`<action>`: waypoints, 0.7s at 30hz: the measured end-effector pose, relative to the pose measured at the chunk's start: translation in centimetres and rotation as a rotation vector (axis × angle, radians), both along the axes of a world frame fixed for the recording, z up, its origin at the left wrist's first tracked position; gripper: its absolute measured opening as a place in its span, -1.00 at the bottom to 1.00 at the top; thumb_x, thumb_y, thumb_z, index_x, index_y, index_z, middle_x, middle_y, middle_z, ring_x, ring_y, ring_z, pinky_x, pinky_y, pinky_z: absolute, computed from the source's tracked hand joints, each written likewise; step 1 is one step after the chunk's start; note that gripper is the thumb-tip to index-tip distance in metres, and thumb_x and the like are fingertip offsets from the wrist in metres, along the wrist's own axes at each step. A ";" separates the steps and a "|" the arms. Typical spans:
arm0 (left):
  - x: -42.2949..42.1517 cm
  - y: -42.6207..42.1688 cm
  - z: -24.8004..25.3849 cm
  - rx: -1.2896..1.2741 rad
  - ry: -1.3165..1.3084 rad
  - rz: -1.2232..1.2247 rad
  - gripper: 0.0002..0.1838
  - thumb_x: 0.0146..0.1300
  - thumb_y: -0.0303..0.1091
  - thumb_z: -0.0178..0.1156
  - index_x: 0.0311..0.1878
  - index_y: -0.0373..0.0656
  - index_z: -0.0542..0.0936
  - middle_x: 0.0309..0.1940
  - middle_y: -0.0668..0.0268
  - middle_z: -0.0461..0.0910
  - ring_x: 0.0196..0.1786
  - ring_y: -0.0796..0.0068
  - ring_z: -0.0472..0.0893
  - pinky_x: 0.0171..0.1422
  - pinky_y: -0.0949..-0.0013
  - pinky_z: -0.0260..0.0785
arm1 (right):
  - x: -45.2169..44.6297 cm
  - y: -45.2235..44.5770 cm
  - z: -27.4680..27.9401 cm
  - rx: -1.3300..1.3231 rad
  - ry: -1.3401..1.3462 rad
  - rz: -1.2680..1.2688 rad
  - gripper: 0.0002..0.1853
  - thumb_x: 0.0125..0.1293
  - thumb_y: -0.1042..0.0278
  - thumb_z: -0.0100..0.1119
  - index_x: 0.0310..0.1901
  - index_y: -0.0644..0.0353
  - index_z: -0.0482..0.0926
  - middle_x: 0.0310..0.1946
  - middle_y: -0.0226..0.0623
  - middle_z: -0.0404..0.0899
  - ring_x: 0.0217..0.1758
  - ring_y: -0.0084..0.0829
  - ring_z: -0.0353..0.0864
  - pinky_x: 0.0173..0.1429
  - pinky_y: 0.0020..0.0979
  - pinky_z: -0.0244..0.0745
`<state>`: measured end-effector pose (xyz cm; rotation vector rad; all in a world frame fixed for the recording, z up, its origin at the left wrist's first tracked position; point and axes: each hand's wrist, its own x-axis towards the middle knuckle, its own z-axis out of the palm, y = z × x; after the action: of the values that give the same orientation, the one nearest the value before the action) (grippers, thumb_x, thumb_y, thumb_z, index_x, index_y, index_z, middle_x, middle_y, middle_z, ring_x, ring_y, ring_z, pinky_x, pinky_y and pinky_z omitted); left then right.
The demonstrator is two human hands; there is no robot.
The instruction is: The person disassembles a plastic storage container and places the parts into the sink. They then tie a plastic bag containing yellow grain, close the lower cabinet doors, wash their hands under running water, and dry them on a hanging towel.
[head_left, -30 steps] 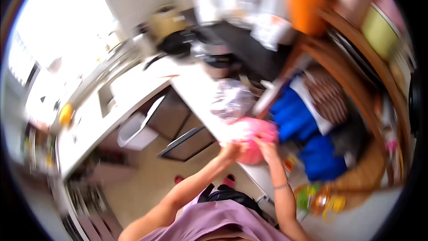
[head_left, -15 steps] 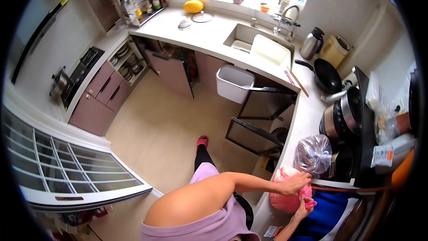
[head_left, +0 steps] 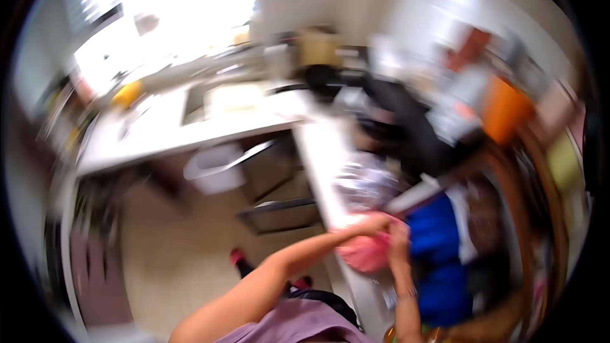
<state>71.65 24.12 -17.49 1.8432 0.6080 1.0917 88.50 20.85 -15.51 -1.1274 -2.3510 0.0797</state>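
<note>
A pink plastic bag (head_left: 363, 253) with something bulky inside rests on the white counter at lower centre right. My left hand (head_left: 376, 223) grips the bag's top from the left, fingers closed on the pink plastic. Close against it, my right hand (head_left: 398, 239) is also closed on the gathered top of the bag. The image is smeared by motion, so single fingers are hard to make out. Just behind the pink bag sits a clear plastic bag (head_left: 365, 181); its contents are unclear.
Blue cloth (head_left: 435, 235) lies right of the hands, beside a brown wooden rack (head_left: 518, 197). A grey bin (head_left: 216, 168) and an open cabinet door (head_left: 279, 215) are below the counter. The sink (head_left: 196, 105), a black pan (head_left: 323, 81) and an orange container (head_left: 506, 109) stand farther back.
The view has swung toward the right, bringing the rack and orange container more into sight. Both hands remain on the top of the pink bag and are now closer together.
</note>
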 end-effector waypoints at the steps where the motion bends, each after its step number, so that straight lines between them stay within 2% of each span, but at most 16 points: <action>1: -0.1 1.1 -0.9 -0.079 0.139 -0.079 -0.56 -0.10 -0.40 0.32 -0.08 -0.33 0.57 -0.22 0.08 0.66 -0.18 0.21 0.63 -0.02 0.21 0.47 | -0.3 -0.4 0.6 -0.089 0.191 -0.083 -0.75 0.28 0.52 -0.01 -0.02 0.27 0.49 -0.14 -0.02 0.50 -0.09 -0.06 0.47 -0.01 -0.16 0.39; 2: -0.4 2.5 -3.2 -0.066 0.212 -0.075 -0.61 -0.06 -0.44 0.27 -0.09 -0.34 0.57 -0.23 0.06 0.64 -0.16 0.22 0.62 0.00 0.22 0.45 | -0.5 -0.1 -0.1 -0.139 0.186 -0.155 -0.73 0.17 0.58 0.03 -0.07 0.25 0.49 -0.16 -0.04 0.51 -0.06 -0.06 0.46 0.04 -0.18 0.36; 3: -1.4 4.0 -2.6 -0.011 0.441 -0.140 -0.67 -0.02 -0.48 0.21 -0.11 -0.32 0.60 -0.19 0.03 0.64 -0.18 0.24 0.62 -0.03 0.23 0.44 | -0.9 -0.3 0.0 -0.155 0.298 -0.153 -0.70 0.06 0.61 0.08 -0.11 0.24 0.49 -0.17 -0.04 0.51 -0.06 -0.07 0.46 0.03 -0.19 0.36; 4: -1.8 4.5 -1.2 -0.039 0.392 -0.176 -0.79 0.04 -0.49 0.17 -0.22 -0.26 0.63 -0.32 0.00 0.64 -0.26 0.19 0.65 -0.17 0.18 0.42 | -0.5 0.9 -1.1 -0.300 0.249 -0.170 -0.69 0.01 0.64 0.09 -0.13 0.26 0.48 -0.21 -0.03 0.51 -0.08 -0.08 0.47 0.03 -0.21 0.38; 5: -1.7 6.7 -3.8 0.177 0.289 -0.240 -0.78 0.05 -0.48 0.17 -0.20 -0.28 0.62 -0.33 0.00 0.63 -0.28 0.16 0.65 -0.19 0.18 0.42 | -0.3 1.3 -2.1 -0.336 0.366 -0.095 -0.65 -0.06 0.68 0.10 -0.15 0.27 0.48 -0.22 -0.05 0.50 -0.11 -0.08 0.49 0.01 -0.21 0.40; 6: -1.3 7.8 -3.9 0.193 0.269 -0.243 -0.79 0.08 -0.50 0.16 -0.19 -0.27 0.62 -0.35 0.01 0.62 -0.28 0.13 0.64 -0.18 0.21 0.42 | 0.1 1.7 -1.8 -0.311 0.355 -0.098 -0.66 -0.06 0.69 0.09 -0.16 0.27 0.48 -0.22 -0.06 0.49 -0.09 -0.09 0.48 0.03 -0.22 0.39; 8: -1.5 7.6 -1.1 0.162 0.325 -0.352 -0.81 0.14 -0.41 0.25 -0.17 -0.23 0.63 -0.34 0.10 0.65 -0.24 0.28 0.67 -0.14 0.30 0.44 | 0.3 1.9 -2.9 -0.253 0.274 -0.075 -0.68 -0.06 0.69 0.09 -0.18 0.28 0.47 -0.20 -0.08 0.48 -0.05 -0.10 0.47 0.08 -0.24 0.38; 9: -1.5 8.6 -1.5 0.168 0.409 -0.378 -0.79 0.14 -0.37 0.28 -0.17 -0.23 0.63 -0.33 0.15 0.66 -0.24 0.36 0.66 -0.14 0.32 0.45 | 0.4 2.8 -4.6 -0.215 0.224 -0.055 -0.69 -0.05 0.68 0.10 -0.19 0.29 0.47 -0.18 -0.08 0.47 -0.03 -0.10 0.46 0.10 -0.25 0.37; 11: -1.2 8.3 0.6 -0.027 0.472 -0.407 -0.82 0.11 -0.46 0.29 -0.19 -0.24 0.65 -0.36 0.24 0.67 -0.27 0.54 0.63 -0.18 0.41 0.45 | 0.0 3.5 -6.0 -0.207 0.176 -0.055 -0.72 -0.03 0.69 0.10 -0.21 0.32 0.45 -0.17 -0.06 0.45 0.04 -0.12 0.43 0.13 -0.26 0.35; 13: -0.7 7.4 2.4 -0.160 0.461 -0.420 -0.82 0.10 -0.52 0.29 -0.19 -0.28 0.64 -0.36 0.30 0.67 -0.28 0.58 0.61 -0.19 0.45 0.46 | -0.1 3.1 -5.8 -0.241 0.023 -0.076 -0.89 0.18 0.54 -0.09 -0.28 0.31 0.44 -0.22 -0.11 0.42 0.00 -0.18 0.38 0.15 -0.31 0.29; 15: -1.1 8.9 -0.9 -0.223 0.459 -0.457 -0.81 0.10 -0.54 0.28 -0.18 -0.31 0.64 -0.35 0.31 0.67 -0.27 0.59 0.61 -0.17 0.46 0.47 | -0.2 4.4 -10.1 0.669 -0.503 -0.248 -0.84 0.27 0.42 -0.21 -0.33 0.26 0.40 -0.32 -0.23 0.38 -0.08 -0.30 0.36 0.10 -0.37 0.28; 16: -1.0 9.5 -2.0 -0.298 0.431 -0.458 -0.80 0.11 -0.57 0.27 -0.16 -0.33 0.63 -0.33 0.32 0.67 -0.27 0.59 0.60 -0.16 0.46 0.47 | -0.2 3.5 -8.8 0.664 -0.499 -0.283 -0.84 0.27 0.42 -0.21 -0.33 0.26 0.40 -0.32 -0.23 0.38 -0.08 -0.30 0.36 0.10 -0.37 0.28; 17: -0.9 9.5 -2.0 -0.293 0.450 -0.481 -0.80 0.11 -0.57 0.27 -0.16 -0.33 0.63 -0.33 0.32 0.67 -0.27 0.59 0.60 -0.16 0.46 0.47 | -0.4 2.0 -6.2 0.772 -0.715 -0.317 -0.86 0.27 0.42 -0.21 -0.36 0.22 0.37 -0.36 -0.28 0.33 -0.12 -0.35 0.36 0.08 -0.38 0.26; 19: -1.4 7.8 0.1 -0.484 0.375 -0.378 -0.79 0.12 -0.58 0.25 -0.15 -0.37 0.63 -0.31 0.30 0.67 -0.26 0.59 0.59 -0.12 0.45 0.48 | -0.3 1.4 -5.1 0.863 -0.932 -0.355 -0.87 0.27 0.42 -0.22 -0.40 0.17 0.34 -0.41 -0.34 0.29 -0.16 -0.41 0.36 0.07 -0.40 0.24; 20: -1.5 7.0 1.4 -0.456 0.403 -0.381 -0.79 0.12 -0.59 0.24 -0.14 -0.39 0.63 -0.29 0.29 0.66 -0.24 0.57 0.60 -0.10 0.45 0.48 | -0.8 1.6 -4.9 0.873 -0.824 -0.413 -0.88 0.27 0.41 -0.20 -0.41 0.15 0.33 -0.42 -0.35 0.27 -0.18 -0.43 0.38 0.02 -0.42 0.28; 21: -2.1 7.9 0.1 -0.411 0.437 -0.433 -0.80 0.13 -0.57 0.26 -0.14 -0.38 0.63 -0.29 0.29 0.66 -0.24 0.58 0.59 -0.09 0.46 0.47 | -1.3 1.9 -5.3 0.878 -0.713 -0.466 -0.88 0.26 0.41 -0.18 -0.43 0.12 0.31 -0.44 -0.36 0.24 -0.20 -0.45 0.40 -0.03 -0.44 0.33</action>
<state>69.55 32.04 -17.36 1.7358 0.5881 0.2523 87.22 22.77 -20.86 -1.2770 -2.1279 -1.5674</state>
